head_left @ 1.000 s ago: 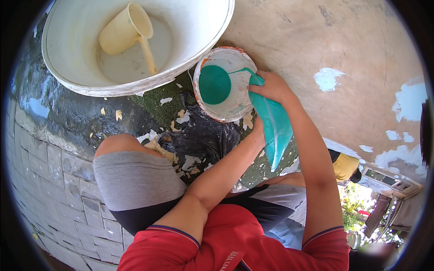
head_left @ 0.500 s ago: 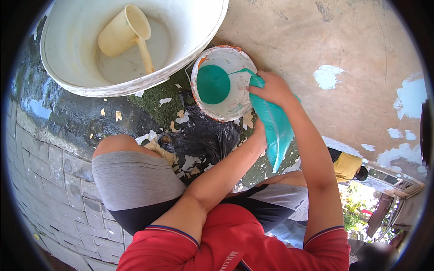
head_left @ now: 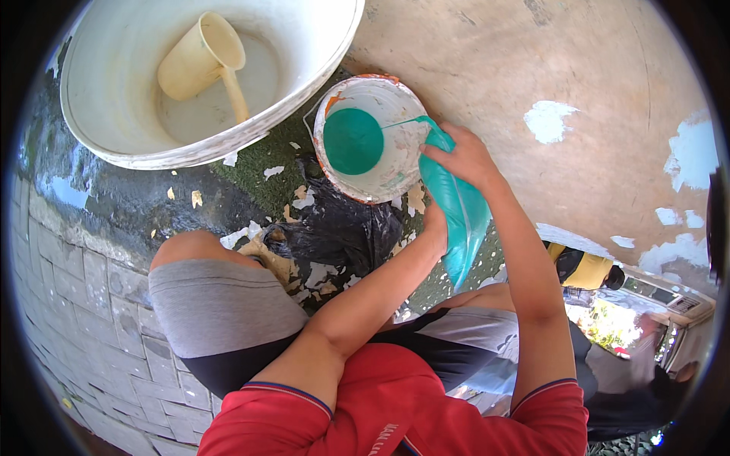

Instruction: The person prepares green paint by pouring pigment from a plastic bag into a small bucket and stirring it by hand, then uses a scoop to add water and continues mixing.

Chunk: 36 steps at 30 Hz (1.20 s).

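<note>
The pool of teal paint point(head_left: 353, 140) in the small white paint-stained bucket point(head_left: 370, 137) spreads a little wider than a second ago, as a thin stream runs into it from the teal plastic bag point(head_left: 456, 216). The right hand point(head_left: 464, 159) on the bag's top sits slightly lower against the bucket rim, and the bag hangs a touch slacker.

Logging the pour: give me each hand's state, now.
Left hand: closed on the underside of the teal paint bag, propping it up.
Right hand: closed on the bag's top, at the rim of the small white bucket.
</note>
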{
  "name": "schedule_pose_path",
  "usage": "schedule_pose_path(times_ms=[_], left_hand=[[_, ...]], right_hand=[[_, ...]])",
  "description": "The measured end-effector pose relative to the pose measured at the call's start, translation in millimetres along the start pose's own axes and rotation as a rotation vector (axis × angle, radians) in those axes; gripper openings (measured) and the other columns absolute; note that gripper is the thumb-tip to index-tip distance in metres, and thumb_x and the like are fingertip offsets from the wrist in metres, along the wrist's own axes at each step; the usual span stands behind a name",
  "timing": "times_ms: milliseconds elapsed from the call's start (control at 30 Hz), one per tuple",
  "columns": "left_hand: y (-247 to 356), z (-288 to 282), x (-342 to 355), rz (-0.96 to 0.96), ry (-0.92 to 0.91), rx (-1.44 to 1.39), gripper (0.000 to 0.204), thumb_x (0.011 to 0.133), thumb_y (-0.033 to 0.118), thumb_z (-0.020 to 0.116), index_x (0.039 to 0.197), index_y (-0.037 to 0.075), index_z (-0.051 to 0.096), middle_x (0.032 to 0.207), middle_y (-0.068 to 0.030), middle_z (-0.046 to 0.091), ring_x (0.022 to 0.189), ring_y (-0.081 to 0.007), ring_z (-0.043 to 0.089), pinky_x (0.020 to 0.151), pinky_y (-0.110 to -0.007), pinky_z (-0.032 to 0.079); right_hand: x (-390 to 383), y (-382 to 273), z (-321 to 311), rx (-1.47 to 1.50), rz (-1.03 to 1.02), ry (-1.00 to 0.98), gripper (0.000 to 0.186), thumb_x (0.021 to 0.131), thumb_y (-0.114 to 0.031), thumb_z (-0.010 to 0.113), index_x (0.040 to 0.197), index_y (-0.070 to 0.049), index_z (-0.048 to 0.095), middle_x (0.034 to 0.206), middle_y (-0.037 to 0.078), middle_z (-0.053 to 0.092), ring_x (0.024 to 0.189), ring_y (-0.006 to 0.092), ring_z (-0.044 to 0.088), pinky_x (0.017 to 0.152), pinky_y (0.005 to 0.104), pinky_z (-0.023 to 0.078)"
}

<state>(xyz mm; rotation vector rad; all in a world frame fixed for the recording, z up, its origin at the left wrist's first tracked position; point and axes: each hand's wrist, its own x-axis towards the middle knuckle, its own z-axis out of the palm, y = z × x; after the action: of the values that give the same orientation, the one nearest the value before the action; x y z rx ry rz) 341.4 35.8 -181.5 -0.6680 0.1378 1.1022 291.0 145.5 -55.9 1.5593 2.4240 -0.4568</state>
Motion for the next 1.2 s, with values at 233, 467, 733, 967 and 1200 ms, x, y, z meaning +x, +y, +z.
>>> schedule_pose_path(times_ms=[233, 467, 733, 967, 1200], left_hand=[[-6, -7, -1, -0.011, 0.037, 0.127, 0.073, 0.099, 0.067, 0.033, 0.133, 0.006, 0.053, 0.123, -0.0129, 0.064, 0.109, -0.0286, 0.065, 0.09, -0.045, 0.055], [-7, -7, -3, -0.022, 0.005, 0.108, 0.06, 0.1, 0.061, 0.042, 0.13, 0.011, 0.055, 0.121, -0.0112, 0.063, 0.109, -0.0284, 0.062, 0.091, -0.046, 0.053], [-9, 2, -10, -0.046, 0.076, 0.092, 0.06, 0.1, 0.062, 0.041, 0.13, 0.012, 0.055, 0.124, -0.0109, 0.061, 0.113, -0.0287, 0.061, 0.094, -0.047, 0.051], [-8, -15, -1, -0.032, 0.178, 0.175, 0.059, 0.102, 0.059, 0.041, 0.129, 0.009, 0.056, 0.124, -0.0125, 0.062, 0.113, -0.0287, 0.061, 0.096, -0.047, 0.051], [-13, -31, 14, -0.009, 0.19, 0.172, 0.054, 0.103, 0.054, 0.042, 0.128, 0.008, 0.057, 0.123, -0.0129, 0.063, 0.112, -0.0296, 0.062, 0.096, -0.047, 0.051]], right_hand=[[-10, 14, 7, 0.054, 0.028, 0.075, 0.066, 0.079, -0.052, 0.074, 0.124, -0.005, 0.065, 0.122, 0.025, 0.063, 0.116, 0.0395, 0.059, 0.1, 0.0432, 0.046], [-15, 18, 9, 0.047, -0.018, 0.125, 0.054, 0.08, -0.051, 0.071, 0.11, -0.006, 0.069, 0.112, 0.021, 0.067, 0.108, 0.0383, 0.061, 0.094, 0.0454, 0.049], [-20, 22, 8, 0.058, -0.02, 0.128, 0.054, 0.08, -0.052, 0.07, 0.109, -0.006, 0.069, 0.111, 0.021, 0.067, 0.108, 0.0386, 0.061, 0.094, 0.0452, 0.048], [-21, 31, 15, 0.099, -0.017, 0.151, 0.055, 0.088, -0.05, 0.067, 0.117, -0.003, 0.065, 0.113, 0.027, 0.064, 0.109, 0.0409, 0.06, 0.094, 0.0434, 0.048], [-17, 31, 23, 0.229, -0.064, 0.165, 0.04, 0.098, -0.039, 0.055, 0.118, -0.006, 0.064, 0.11, 0.025, 0.065, 0.107, 0.0407, 0.06, 0.094, 0.0442, 0.047]])
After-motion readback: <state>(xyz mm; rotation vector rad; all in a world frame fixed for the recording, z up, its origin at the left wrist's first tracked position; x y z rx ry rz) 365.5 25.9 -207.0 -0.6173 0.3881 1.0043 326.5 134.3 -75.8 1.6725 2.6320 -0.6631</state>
